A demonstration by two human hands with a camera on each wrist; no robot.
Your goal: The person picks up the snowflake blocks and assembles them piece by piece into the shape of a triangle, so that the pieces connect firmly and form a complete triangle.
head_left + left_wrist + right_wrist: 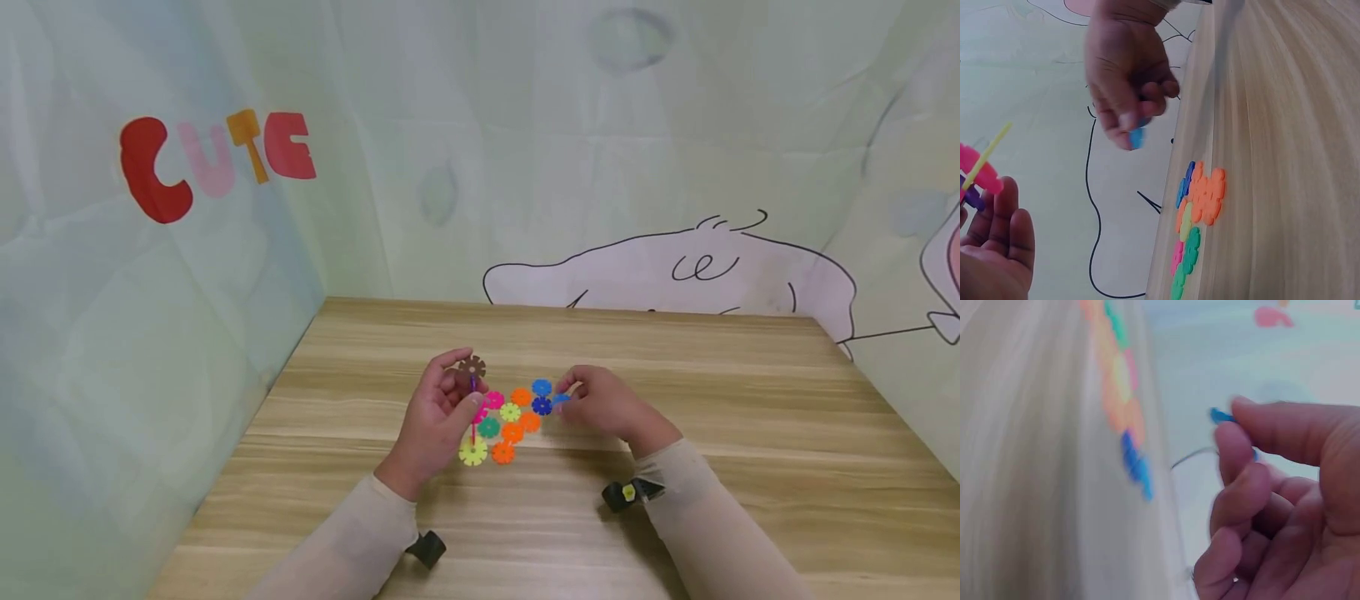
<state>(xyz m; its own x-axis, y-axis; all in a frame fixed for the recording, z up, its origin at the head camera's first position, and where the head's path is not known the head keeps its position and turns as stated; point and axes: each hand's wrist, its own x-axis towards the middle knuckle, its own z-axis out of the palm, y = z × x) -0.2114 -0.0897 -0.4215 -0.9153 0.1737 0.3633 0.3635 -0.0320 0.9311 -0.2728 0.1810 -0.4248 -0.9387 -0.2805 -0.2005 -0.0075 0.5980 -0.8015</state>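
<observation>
My left hand [441,410] grips a small build of notched plastic discs, partly hidden by the fingers. A brown disc [472,367] tops it, a yellow disc [472,452] sits at its lower end, and pink and purple discs show between. Thumb and fingertips of my right hand [606,404] pinch a light blue disc [1221,416], held above the table in the left wrist view. Between the hands lie loose discs: several orange discs [503,452], a green disc [489,427], a pale yellow disc [510,412] and a dark blue disc [542,406].
A wood-grain table [750,433] lies under both hands. Behind and to the left hang printed cloth walls [420,100] with letters and a cartoon drawing. Each sleeve carries a small black wrist camera [619,497].
</observation>
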